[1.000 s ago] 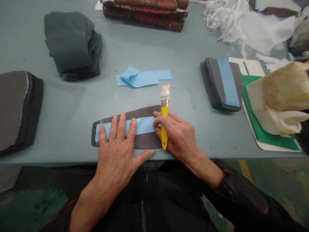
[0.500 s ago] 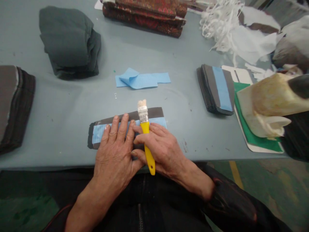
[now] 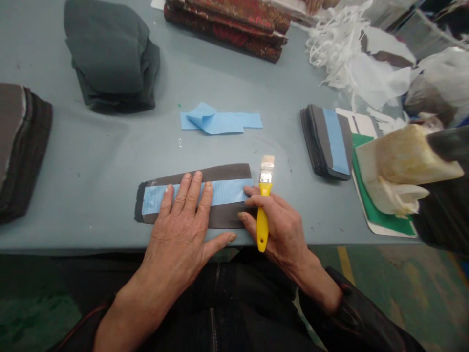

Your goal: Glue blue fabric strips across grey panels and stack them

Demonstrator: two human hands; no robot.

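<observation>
A long dark grey piece (image 3: 223, 172) lies near the table's front edge with a blue strip (image 3: 227, 190) laid along its middle. My left hand (image 3: 183, 230) rests flat on the strip, fingers stretched out. My right hand (image 3: 278, 227) sits at the piece's right end, closed round a yellow-handled brush (image 3: 263, 208) whose bristles point away from me; its fingertips press on the end of the strip.
Loose blue strips (image 3: 220, 120) lie mid-table. A stack of grey pieces topped with a blue strip (image 3: 328, 142) is at the right, beside a green board (image 3: 370, 210) and a stained glue container (image 3: 399, 166). Dark fabric stacks (image 3: 110, 58) sit left; patterned cloth (image 3: 234, 22) and white scraps (image 3: 351, 54) lie behind.
My right hand with the brush slid left along the strip toward my left hand, then back to the right end. My left hand stayed flat on the strip.
</observation>
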